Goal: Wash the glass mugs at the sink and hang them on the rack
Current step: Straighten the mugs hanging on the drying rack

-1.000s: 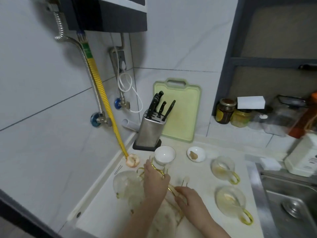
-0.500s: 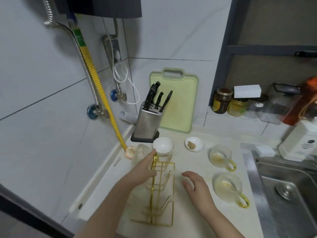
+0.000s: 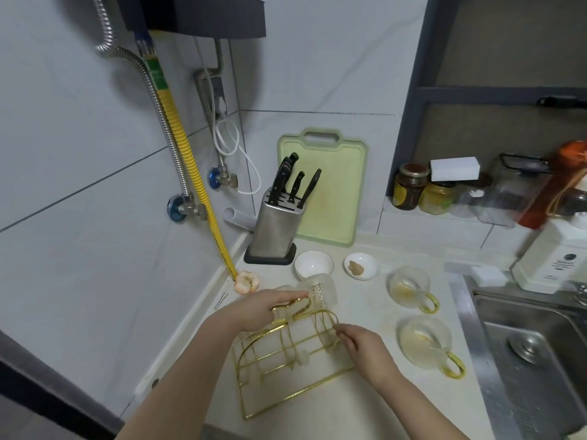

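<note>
Two ribbed glass mugs (image 3: 409,287) with gold handles stand between the thin gold wire rack (image 3: 286,354) and the steel sink (image 3: 527,344). A textured glass (image 3: 320,292) and white bowl (image 3: 313,265) crowd the rack's far side. The left hand (image 3: 266,309) grips the rack's top loop; the right hand (image 3: 362,347) pinches a wire hook.

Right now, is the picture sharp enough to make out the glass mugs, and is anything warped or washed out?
Head view: the two glass mugs by the sink read clearly, though soft; wide-angle bending bows the wall pipes; the orange item at the right edge smears; lighting is flat, without harsh glare.
</note>
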Demonstrator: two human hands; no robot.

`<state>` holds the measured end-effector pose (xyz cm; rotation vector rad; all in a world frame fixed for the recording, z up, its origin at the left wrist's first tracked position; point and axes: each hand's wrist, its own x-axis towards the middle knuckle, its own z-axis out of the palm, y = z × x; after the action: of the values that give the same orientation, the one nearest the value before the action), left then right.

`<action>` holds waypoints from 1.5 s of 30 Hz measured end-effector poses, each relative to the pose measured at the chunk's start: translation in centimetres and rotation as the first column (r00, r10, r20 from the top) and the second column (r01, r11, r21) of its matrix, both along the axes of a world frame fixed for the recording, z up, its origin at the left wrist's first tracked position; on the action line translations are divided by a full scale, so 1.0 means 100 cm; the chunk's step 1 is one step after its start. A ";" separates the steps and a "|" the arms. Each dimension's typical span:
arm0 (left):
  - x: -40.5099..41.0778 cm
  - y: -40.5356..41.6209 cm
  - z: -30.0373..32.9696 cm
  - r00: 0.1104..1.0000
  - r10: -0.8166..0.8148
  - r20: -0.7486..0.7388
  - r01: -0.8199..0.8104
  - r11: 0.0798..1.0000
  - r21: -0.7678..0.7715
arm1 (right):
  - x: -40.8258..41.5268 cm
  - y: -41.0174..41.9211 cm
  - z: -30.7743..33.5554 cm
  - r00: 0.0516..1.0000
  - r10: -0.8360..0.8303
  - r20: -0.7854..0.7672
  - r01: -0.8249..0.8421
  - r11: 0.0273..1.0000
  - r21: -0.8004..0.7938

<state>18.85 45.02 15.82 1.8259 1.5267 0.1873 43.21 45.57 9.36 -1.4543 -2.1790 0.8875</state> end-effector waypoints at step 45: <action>0.064 0.011 -0.034 0.888 0.391 0.244 -0.459 0.707 0.538 | 0.076 -0.020 -0.016 0.749 -0.454 -0.483 0.207 0.853 -0.480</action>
<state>25.24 46.07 12.44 1.8140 1.9351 1.0799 50.79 43.61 7.78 -1.4271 -1.2698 1.4647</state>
